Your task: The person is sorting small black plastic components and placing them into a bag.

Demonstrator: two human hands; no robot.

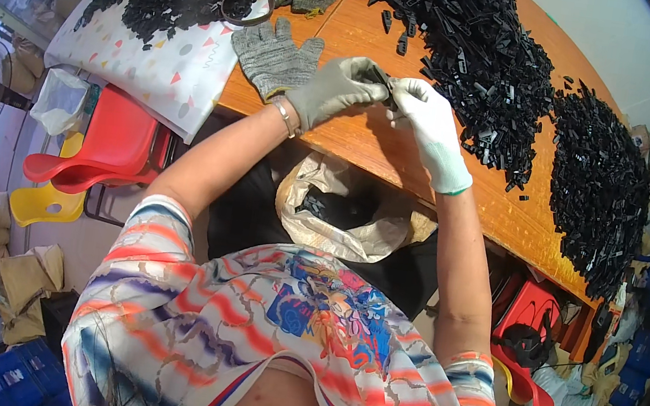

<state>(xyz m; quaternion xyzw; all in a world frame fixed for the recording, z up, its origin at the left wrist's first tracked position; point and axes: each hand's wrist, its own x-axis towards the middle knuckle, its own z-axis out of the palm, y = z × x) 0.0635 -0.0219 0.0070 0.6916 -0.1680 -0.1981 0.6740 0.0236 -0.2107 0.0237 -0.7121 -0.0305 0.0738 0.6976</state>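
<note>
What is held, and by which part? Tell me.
A small black piece, in the fingers of the left hand; the right hand is at its right-hand end. The fingers hide exactly which part is gripped.

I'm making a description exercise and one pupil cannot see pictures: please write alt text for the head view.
A person's left hand, grey-gloved, pinches a small dark piece at a wooden table, with the white-gloved right hand close against it. Heaps of black parts cover much of the table's right side; a loose knitted glove lies by the left hand.
</note>
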